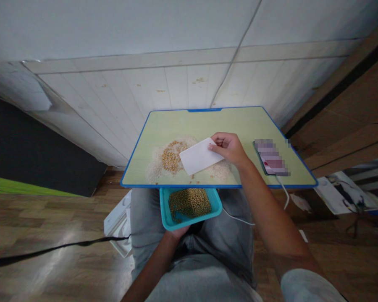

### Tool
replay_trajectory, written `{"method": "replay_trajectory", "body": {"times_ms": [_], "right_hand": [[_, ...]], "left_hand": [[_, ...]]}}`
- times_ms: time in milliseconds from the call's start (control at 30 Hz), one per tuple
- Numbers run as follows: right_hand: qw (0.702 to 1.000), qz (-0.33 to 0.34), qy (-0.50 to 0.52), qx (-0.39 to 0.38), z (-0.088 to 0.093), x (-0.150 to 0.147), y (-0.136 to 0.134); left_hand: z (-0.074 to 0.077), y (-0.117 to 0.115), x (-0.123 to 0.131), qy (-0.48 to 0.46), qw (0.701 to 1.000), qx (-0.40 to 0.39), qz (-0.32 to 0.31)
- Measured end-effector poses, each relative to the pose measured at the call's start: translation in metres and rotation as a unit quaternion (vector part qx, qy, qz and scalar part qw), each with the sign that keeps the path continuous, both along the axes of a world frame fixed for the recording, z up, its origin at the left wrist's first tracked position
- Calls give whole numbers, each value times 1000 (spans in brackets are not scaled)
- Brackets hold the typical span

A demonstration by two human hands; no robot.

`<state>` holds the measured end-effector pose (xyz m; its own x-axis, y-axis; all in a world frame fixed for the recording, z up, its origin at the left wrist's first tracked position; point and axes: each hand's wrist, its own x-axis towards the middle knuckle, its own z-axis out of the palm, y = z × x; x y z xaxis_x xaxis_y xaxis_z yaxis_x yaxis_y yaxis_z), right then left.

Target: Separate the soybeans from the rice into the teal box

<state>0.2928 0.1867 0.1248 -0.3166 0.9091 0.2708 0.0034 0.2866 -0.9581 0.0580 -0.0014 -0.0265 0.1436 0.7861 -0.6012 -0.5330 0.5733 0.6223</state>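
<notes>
My right hand (pixel 228 147) is closed on one end of a white card (pixel 200 156), thumb on top, holding it above the small table. Under and beside the card, white rice-like grains (pixel 156 163) are spread, with a patch of yellow kernels (pixel 171 157) among them. My left hand (pixel 179 231) supports a turquoise plastic tub (pixel 219 205) from below, just under the table's near edge; its fingers are mostly hidden beneath the tub. Small round greenish-tan beans (pixel 193 202) lie in the tub, with part of its bottom bare.
The pale green table (pixel 239 121) has a blue rim and stands against a white panelled wall (pixel 113 96). A phone (pixel 271 157) with a white cable (pixel 282 191) lies at its right. A white box (pixel 118 222) is on the floor at left; wooden furniture (pixel 343 105) stands at right.
</notes>
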Motion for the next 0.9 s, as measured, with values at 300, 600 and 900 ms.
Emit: {"method": "replay_trajectory", "body": {"times_ms": [300, 600, 900], "right_hand": [[1000, 3, 0, -22, 4, 0, -3], [999, 30, -5, -26, 6, -1, -5], [999, 36, 4, -41, 6, -3, -7]], "left_hand": [[-12, -5, 1, -128, 985, -42, 104], [-9, -4, 3, -140, 981, -63, 116], [-21, -2, 5, -68, 996, -29, 59]]}}
